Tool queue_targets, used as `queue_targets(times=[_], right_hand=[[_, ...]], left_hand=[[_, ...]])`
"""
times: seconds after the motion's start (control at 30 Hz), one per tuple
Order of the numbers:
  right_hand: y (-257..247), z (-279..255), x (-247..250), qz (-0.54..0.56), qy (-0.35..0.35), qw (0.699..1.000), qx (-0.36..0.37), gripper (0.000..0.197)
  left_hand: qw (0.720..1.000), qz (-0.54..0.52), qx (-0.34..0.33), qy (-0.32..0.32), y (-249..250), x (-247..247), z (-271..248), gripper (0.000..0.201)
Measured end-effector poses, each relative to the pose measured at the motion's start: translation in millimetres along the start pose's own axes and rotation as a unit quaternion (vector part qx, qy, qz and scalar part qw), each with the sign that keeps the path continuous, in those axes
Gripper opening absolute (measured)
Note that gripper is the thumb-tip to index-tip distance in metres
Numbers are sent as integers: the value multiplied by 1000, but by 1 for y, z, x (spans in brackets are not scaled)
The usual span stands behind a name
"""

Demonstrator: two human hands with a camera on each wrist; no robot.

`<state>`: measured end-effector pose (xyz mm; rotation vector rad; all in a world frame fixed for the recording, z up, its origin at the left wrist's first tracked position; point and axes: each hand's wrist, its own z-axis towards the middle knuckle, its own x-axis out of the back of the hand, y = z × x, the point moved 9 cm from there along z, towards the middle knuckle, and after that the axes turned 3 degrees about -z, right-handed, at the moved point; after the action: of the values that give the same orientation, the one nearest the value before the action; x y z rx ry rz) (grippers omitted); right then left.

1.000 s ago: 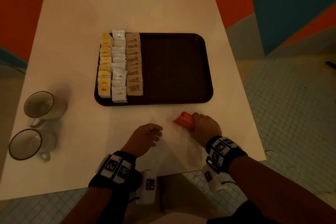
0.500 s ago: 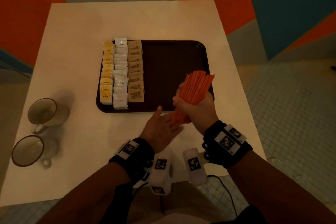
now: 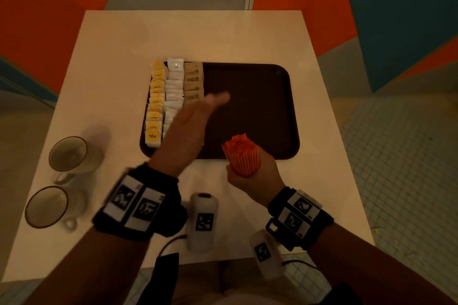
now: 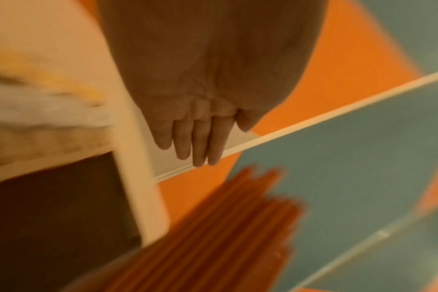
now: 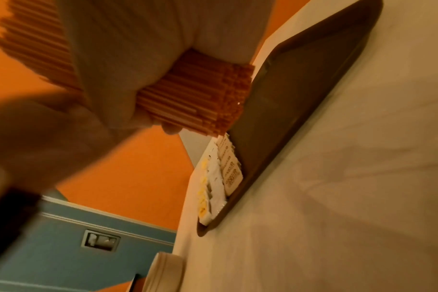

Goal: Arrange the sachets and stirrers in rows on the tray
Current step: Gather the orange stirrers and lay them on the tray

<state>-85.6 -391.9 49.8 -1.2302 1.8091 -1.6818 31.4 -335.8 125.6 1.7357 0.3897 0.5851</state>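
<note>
A dark brown tray lies mid-table. Its left part holds three rows of sachets: yellow tea sachets, white sachets and brown sachets. My right hand grips a thick bundle of orange stirrers upright at the tray's near edge; the right wrist view shows the bundle wrapped by the fingers just above the tray. My left hand is raised, flat and blurred, over the near sachets, fingers straight, holding nothing.
Two empty cups stand at the table's left front. The white table ends close on every side. Orange and teal walls and a tiled floor surround it.
My right hand lifted the stirrer bundle off the table and stood it upright at the tray's near edge. My left hand rose from the table and swung out flat over the sachets.
</note>
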Motion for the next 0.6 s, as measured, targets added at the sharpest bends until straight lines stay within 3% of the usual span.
queue_targets(times=[0.07,0.1,0.17,0.2,0.23,0.3,0.37,0.43,0.47,0.53,0.6], right_hand=[[3,0,-1,-12,9,1000,3,38],[2,1,-3,-24,8,1000,6,35],[-4,2,-12,-132,-30,991,1,29],[-1,4,-14,-168,-40,985,-14,33],[0,6,-14,-181,-47,982,-24,36],[-10,7,-14,-170,-35,985,-2,38],[-20,6,-12,-100,-15,995,22,33],[-17,6,-5,47,20,999,9,33],[-18,4,0,78,38,996,10,31],[-36,2,12,130,70,988,51,22],[-52,3,18,170,75,978,99,19]], left_hand=[[992,74,-73,-72,36,-16,-4,47],[971,182,-99,-122,43,-36,-8,50],[889,396,-127,-193,24,-71,-13,42],[867,442,-123,-194,11,-77,-11,36],[867,446,-124,-182,5,-79,-10,33],[904,373,-143,-151,9,-71,-7,33],[956,233,-124,-127,17,-53,-3,35],[997,48,-57,-22,3,-19,3,25],[999,-39,-1,20,-16,-9,1,22],[962,-239,132,29,-63,-18,-12,33],[889,-385,249,6,-99,-42,-28,44]])
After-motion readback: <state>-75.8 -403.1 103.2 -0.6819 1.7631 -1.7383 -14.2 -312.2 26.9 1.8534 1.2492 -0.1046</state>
